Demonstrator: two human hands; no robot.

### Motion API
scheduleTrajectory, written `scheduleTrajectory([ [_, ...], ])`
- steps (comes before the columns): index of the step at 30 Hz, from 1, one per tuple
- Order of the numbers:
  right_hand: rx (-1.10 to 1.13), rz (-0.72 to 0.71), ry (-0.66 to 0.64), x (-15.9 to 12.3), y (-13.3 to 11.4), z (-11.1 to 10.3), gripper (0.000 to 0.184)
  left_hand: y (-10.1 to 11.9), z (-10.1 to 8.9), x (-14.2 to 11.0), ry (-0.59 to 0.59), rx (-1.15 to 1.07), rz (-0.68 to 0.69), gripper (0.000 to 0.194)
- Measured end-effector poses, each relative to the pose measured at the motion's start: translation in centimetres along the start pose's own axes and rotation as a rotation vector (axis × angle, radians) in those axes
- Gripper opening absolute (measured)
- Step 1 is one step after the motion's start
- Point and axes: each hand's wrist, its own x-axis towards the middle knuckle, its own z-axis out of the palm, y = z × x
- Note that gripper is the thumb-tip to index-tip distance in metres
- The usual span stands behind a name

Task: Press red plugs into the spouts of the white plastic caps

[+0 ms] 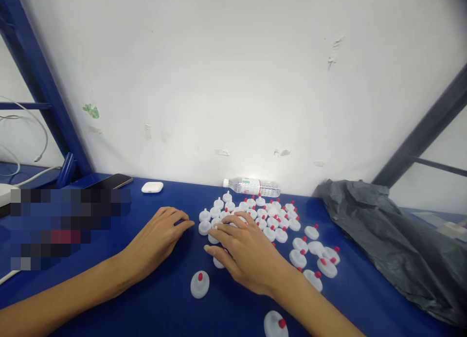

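Many round white plastic nozzle caps, most with small red tips, stand in a cluster on the blue table. My right hand lies over the left part of this cluster, fingers spread. Its fingertips touch or hover just above a white nozzle cap, and the palm hides several others. My left hand rests on the table left of the cluster, fingers loosely extended, apart from the caps, with nothing visible in it. A few caps at the cluster's far left, such as one white cap, show no red tip. A single red-tipped cap sits between my forearms.
A clear plastic bottle lies against the white wall behind the cluster. A white earbud case and a dark phone are at the back left. A dark plastic bag covers the right side. Blue frame posts flank the table.
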Motion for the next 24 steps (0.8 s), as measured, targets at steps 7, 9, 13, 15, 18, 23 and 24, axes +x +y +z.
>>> scheduleTrajectory([
  [7,-0.054,-0.045,0.096,-0.1,-0.1,0.0,0.019,2.1,-0.5,0.0,0.186,-0.335,0.009,0.032],
  [9,-0.070,-0.091,0.085,-0.2,-0.2,-0.1,0.021,2.6,-0.5,-0.1,0.228,-0.393,0.020,0.031],
  [13,-0.064,-0.172,0.068,-0.1,-0.1,0.0,0.019,2.8,-0.6,0.0,0.313,-0.377,0.057,0.029],
  [15,-0.080,-0.178,0.062,0.0,0.0,0.1,0.015,2.8,-0.8,0.1,0.358,-0.357,0.065,0.028],
  [18,-0.112,-0.197,0.058,0.1,-0.1,0.1,0.009,2.9,-1.3,0.4,0.391,-0.379,0.081,0.022],
  [23,-0.130,-0.232,0.064,0.0,-0.4,0.2,0.007,2.9,-1.3,0.2,0.359,-0.406,0.131,0.019],
  [24,-0.135,-0.237,0.063,-0.1,-0.4,0.2,0.008,2.9,-1.2,0.1,0.353,-0.412,0.135,0.019],
])
